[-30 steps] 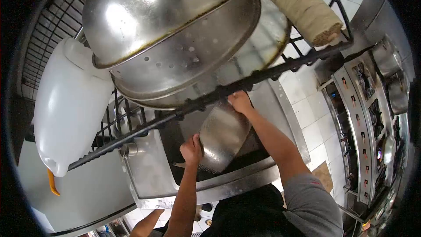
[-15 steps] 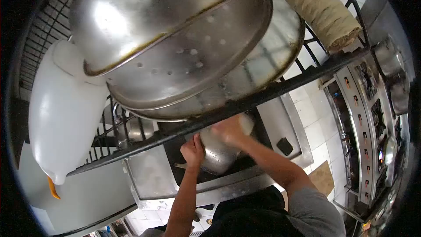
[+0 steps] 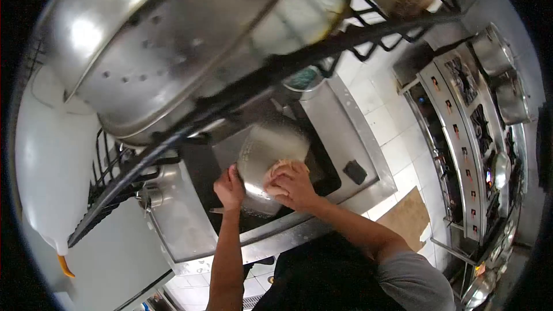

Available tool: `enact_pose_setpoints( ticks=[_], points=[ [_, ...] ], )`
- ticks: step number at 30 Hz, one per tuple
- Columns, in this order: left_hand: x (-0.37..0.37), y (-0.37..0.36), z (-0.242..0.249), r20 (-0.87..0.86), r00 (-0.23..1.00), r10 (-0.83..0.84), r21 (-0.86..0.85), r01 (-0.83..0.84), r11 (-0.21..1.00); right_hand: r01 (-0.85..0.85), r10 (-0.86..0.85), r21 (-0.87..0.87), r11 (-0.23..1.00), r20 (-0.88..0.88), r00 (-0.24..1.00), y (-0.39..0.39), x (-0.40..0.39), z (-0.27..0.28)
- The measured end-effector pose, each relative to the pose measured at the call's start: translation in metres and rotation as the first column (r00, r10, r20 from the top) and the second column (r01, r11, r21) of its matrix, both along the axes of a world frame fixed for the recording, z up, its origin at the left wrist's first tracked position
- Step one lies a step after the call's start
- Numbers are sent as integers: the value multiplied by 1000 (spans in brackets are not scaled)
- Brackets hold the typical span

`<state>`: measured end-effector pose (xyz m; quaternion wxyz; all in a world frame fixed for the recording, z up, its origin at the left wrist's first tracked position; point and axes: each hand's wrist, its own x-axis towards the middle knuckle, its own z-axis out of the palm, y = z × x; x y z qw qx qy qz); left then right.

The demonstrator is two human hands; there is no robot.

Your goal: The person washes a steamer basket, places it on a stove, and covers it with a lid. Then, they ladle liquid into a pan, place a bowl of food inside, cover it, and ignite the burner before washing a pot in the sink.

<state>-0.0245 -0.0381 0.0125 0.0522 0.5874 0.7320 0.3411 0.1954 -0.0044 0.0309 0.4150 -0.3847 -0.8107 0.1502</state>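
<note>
A wet, shiny metal pan [image 3: 258, 158] is tilted over the dark sink basin [image 3: 199, 181], its surface covered in droplets. My left hand [image 3: 230, 189] is closed on its left edge. My right hand [image 3: 295, 187] presses a pale beige sponge [image 3: 272, 177] against the lower right of the pan, fingers curled over it. Beside my left wrist a thin light-coloured piece [image 3: 216, 211] sticks out; what it belongs to is hidden.
Overhead, a black wire rack [image 3: 242, 89] holds large metal bowls [image 3: 167, 52] and a white bottle [image 3: 55, 155] with an orange tip. A dark scouring pad [image 3: 355, 171] lies on the sink's right ledge. A stove [image 3: 455, 132] and pots [image 3: 492, 49] stand to the right.
My right hand and the sponge have moved down and left across the pan, from its upper part. The view has shifted, showing more of the sink below the rack.
</note>
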Motion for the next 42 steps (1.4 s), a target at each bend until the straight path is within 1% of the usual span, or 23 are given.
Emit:
enact_pose_setpoints(
  ticks=[2,4,6,7,8,9,11,14,16,17,18,20,24,26,27,28,30,31,32,34,37,40,42],
  points=[
    [-3,1,6,131,991,9,-71,1,997,-133,120,-43,990,-225,967,18,12,-9],
    [-9,9,-6,8,999,32,-47,-32,998,-190,144,-138,972,-294,945,56,26,-34],
    [-6,14,15,229,972,62,-156,-26,987,146,-275,-385,911,-307,911,78,26,-61],
    [-9,14,14,222,973,65,-151,-32,988,100,-148,-217,971,-216,965,67,21,-46],
    [-9,13,11,197,979,57,-113,-35,993,98,-144,-212,972,-217,966,47,14,-29],
    [-7,13,7,175,984,44,-77,-31,997,-55,42,-56,997,-220,975,25,3,1],
    [-8,11,5,151,988,36,-75,-25,997,-192,207,92,977,-195,959,18,5,7],
    [-9,11,-1,134,991,22,-16,-20,1000,-216,214,8,976,-187,959,58,23,-43],
    [-4,11,3,90,993,77,-57,-72,996,112,-189,-326,939,-215,958,90,31,-42],
    [-5,14,5,85,993,84,-48,-80,996,102,3,-369,924,272,962,79,26,-41],
    [-4,13,6,96,991,88,-48,-84,995,89,15,-366,926,273,962,52,12,-20],
    [1,8,4,117,989,91,-61,-84,995,-244,241,-10,970,-110,964,-4,-10,5],
    [-1,12,7,102,990,97,-73,-90,993,-214,216,-77,974,17,976,51,-1,-29],
    [-3,9,0,86,987,133,-74,-127,989,-211,191,-102,972,-178,965,115,10,-40],
    [-4,10,-3,37,993,111,-30,-109,994,-51,-58,-358,932,-287,956,121,6,-35],
    [-6,10,-3,-14,996,84,13,-84,996,-64,-44,-356,932,-289,956,115,-2,-32],
    [-6,11,1,25,994,110,-90,-108,990,-38,41,33,999,-74,996,95,-13,-20],
    [-3,13,1,47,994,98,-51,-95,994,-48,106,-154,987,397,912,67,-30,-4],
    [-2,10,0,64,995,83,-22,-82,996,-44,106,-160,986,402,909,46,-33,10],
    [-2,7,-3,44,994,99,-47,-97,994,-271,276,149,951,-18,961,24,-36,28],
    [-1,9,9,82,990,112,-57,-107,993,-243,245,31,970,-122,962,93,-20,-24],
    [-1,7,6,79,991,104,7,-105,994,25,-30,-231,973,-18,999,154,-21,-64],
    [-2,8,2,51,989,137,-25,-135,990,29,-28,28,999,-24,999,129,-44,-31]
  ],
)
